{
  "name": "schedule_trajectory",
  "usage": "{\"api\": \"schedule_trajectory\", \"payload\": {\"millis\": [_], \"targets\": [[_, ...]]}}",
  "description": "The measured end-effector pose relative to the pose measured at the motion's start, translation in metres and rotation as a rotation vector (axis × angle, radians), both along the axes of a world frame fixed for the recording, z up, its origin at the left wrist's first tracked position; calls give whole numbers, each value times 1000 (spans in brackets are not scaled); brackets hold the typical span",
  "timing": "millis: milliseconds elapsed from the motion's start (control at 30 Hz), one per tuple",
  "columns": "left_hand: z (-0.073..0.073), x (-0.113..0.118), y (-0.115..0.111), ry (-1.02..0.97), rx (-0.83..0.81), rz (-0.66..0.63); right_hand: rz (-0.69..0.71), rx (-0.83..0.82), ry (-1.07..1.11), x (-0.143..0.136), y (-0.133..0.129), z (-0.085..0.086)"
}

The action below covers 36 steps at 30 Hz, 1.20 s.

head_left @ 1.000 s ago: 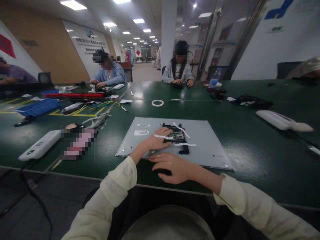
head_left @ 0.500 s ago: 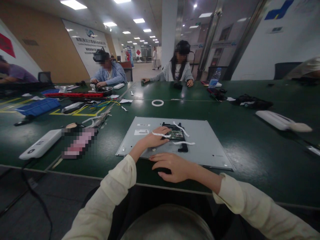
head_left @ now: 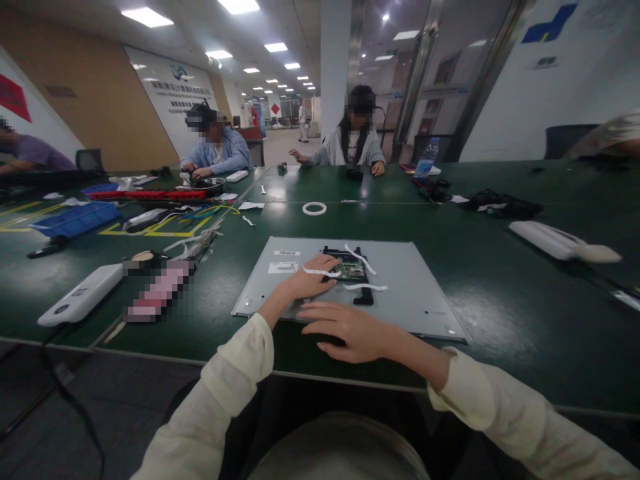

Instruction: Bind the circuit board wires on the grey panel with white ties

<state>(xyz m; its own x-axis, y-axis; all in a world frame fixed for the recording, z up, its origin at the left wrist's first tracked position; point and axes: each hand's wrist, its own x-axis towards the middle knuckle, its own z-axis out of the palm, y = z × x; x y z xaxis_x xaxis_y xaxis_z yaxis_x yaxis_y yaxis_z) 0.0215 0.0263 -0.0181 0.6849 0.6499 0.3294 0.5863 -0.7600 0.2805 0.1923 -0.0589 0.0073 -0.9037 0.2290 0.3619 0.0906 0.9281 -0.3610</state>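
Note:
A flat grey panel [head_left: 400, 280] lies on the table in front of me. On its middle sits a black bracket [head_left: 366, 293] with a green circuit board [head_left: 353, 269] in it. Three white tape strips [head_left: 367, 287] lie across the bracket and board. My left hand [head_left: 311, 281] rests on the panel at the bracket's left side, fingers spread, thumb toward me; one strip crosses its fingers. My right hand [head_left: 353, 330] hovers at the panel's front edge, fingers stretched out to the left, with nothing visible in it. Its palm side is hidden.
A white tape ring [head_left: 315, 209] lies beyond the panel. To the left are a white power bank [head_left: 83, 295], a pink item [head_left: 160, 291], cables and a blue tray [head_left: 77, 219]. Another white device [head_left: 543, 240] lies right. Co-workers sit across the table.
My right hand has lifted slightly and its fingers have straightened. My left hand stays on the panel. Across the table, a co-worker's hand has come off a small object.

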Motion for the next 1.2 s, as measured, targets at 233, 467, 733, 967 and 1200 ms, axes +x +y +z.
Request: {"api": "schedule_trajectory", "payload": {"millis": [233,467,733,967,1200], "targets": [[-3,4,-2,-49,73,-8,-710,33,284,44,62,0],[-8,5,0,5,67,-21,-794,74,117,84,102,-24],[-7,3,0,9,28,-23,-711,150,11,73,126,-33],[-8,2,0,15,8,5,-682,167,-154,64,145,-35],[-5,2,-1,35,-5,-4,-763,73,-132,53,159,-49]]}}
